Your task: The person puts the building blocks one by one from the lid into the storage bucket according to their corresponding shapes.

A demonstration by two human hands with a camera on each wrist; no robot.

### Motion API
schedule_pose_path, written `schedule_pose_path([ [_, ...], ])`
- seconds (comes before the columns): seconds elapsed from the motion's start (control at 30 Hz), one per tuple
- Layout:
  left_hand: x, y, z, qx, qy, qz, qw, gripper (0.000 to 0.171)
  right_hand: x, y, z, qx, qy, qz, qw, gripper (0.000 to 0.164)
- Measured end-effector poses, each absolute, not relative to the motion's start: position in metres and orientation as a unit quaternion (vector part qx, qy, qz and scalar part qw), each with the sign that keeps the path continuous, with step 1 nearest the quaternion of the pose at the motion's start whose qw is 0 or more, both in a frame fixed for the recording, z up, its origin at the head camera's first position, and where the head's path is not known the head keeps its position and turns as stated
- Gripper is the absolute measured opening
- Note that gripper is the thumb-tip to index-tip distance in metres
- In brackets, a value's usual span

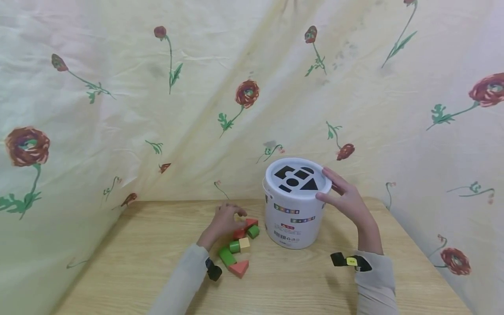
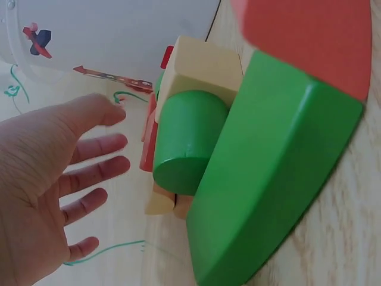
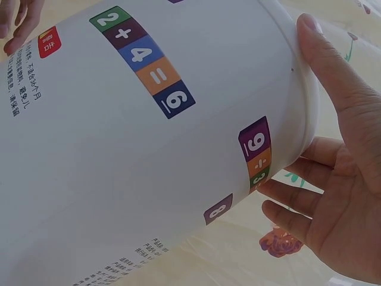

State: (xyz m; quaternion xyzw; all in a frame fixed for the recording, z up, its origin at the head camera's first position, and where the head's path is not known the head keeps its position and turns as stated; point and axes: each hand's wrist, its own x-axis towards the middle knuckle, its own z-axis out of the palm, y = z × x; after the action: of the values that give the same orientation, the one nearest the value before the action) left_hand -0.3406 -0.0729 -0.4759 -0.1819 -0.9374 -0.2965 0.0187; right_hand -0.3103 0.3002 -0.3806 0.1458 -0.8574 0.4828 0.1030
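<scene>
A white bucket [image 1: 293, 223] stands upright on the table, its lid [image 1: 299, 173] marked with black shapes. My right hand [image 1: 348, 199] holds the bucket's upper right side. In the right wrist view, thumb and fingers of the right hand [image 3: 342, 149] spread around the rim. Left of the bucket, my left hand [image 1: 226, 221] hovers at the far end of a group of wooden blocks. No block shows in its loosely bent fingers in the left wrist view. Among the blocks are a green block [image 1: 227, 257], a green cylinder [image 2: 187, 140], a cream block [image 1: 244, 245] and a red triangular block [image 1: 239, 268].
The light wooden table [image 1: 149, 245] runs up to a floral cloth [image 1: 197, 131] hanging behind and at both sides. More red blocks [image 1: 252, 223] and another green piece [image 1: 253, 231] lie close to the bucket's left side.
</scene>
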Motion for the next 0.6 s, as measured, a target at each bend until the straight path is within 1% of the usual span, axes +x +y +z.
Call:
schedule_pose_path([
  [0.13,-0.3413,-0.0712,-0.4789,-0.172,-0.941,-0.289,0.016,0.022,-0.3103,0.3000,-0.3809,0.148,-0.857,0.482,0.106,0.083],
  [0.47,-0.3453,-0.0669,-0.4842,-0.175,-0.947,-0.268,-0.002,0.023,-0.3106,0.2999,-0.3813,0.150,-0.855,0.485,0.108,0.084],
  [0.6,-0.3461,-0.0635,-0.4861,-0.162,-0.941,-0.295,-0.021,0.021,-0.3105,0.2997,-0.3808,0.149,-0.856,0.484,0.107,0.084],
])
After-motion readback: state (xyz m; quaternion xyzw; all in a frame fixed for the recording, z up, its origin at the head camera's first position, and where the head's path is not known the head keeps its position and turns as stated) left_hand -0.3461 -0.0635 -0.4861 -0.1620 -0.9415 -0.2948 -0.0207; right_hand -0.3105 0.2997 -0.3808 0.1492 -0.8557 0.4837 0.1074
